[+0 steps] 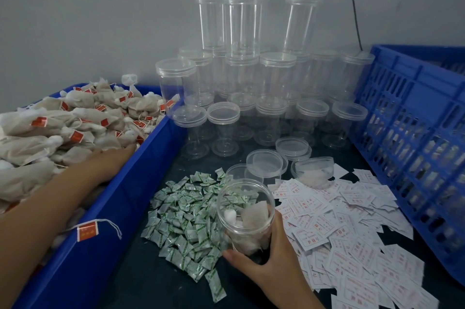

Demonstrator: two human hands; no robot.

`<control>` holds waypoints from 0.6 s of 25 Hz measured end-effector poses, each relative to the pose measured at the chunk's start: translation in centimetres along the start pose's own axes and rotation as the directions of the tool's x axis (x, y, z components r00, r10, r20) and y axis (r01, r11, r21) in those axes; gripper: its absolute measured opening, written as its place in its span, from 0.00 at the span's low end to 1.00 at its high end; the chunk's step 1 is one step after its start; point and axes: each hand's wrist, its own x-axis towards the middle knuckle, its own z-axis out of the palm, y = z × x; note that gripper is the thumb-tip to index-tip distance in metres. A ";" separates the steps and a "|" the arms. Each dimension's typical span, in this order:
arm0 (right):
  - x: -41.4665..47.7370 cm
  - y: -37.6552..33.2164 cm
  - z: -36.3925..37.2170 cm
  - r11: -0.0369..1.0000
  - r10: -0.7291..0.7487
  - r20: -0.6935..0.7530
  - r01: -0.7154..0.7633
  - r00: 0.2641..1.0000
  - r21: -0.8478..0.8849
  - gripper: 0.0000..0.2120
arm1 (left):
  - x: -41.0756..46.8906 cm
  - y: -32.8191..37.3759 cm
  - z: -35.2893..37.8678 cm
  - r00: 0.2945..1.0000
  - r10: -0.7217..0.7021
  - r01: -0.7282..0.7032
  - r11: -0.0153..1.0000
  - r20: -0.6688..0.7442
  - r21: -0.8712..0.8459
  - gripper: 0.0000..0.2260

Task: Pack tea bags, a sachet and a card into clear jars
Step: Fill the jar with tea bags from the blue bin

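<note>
Clear plastic with its lid off, the jar in hand is only partly packed. A few tea bags lie inside, well short of the rim. Whether a sachet or a card has gone in is hard to say, since the pile behind shows through the wall. Probably neither has yet, and a lid must follow.

The right hand is wrapped round the jar's lower half, thumb on the near side and fingers curled round the far side, holding it upright.

Just left of the jar lie the sachets, and beyond them the blue bin, heaped with more bags. The left hand reaches into the bin. Its fingertips are buried, so whether it has pinched a bag cannot be told.

Right of the jar spread the cards. Just behind it sit loose lids, and further behind stand the stacked empty jars, so many remain to fill.
</note>
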 end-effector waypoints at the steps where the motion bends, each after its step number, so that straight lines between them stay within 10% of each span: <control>1: 0.0 0.0 0.0 1.000 0.000 -0.004 0.000 1.000 0.000 0.44 | 0.1 -0.1 0.1 1.000 -0.003 0.003 0.999 0.010 0.033 0.24; 10: 0.0 -0.5 -0.1 1.000 0.001 0.008 -0.001 1.000 0.023 0.42 | -0.8 1.3 0.2 0.953 0.192 -0.117 0.946 -0.235 0.301 0.11; 13: 0.0 -0.6 -0.2 1.000 0.004 0.008 -0.004 1.000 0.016 0.42 | -2.8 2.9 -1.2 0.790 0.127 -0.285 0.942 -0.600 -0.176 0.04; 15: 0.0 -0.5 -0.2 1.000 0.000 0.007 0.000 1.000 0.021 0.41 | -5.2 5.0 -2.8 0.672 0.047 -0.531 0.726 -0.739 -0.437 0.04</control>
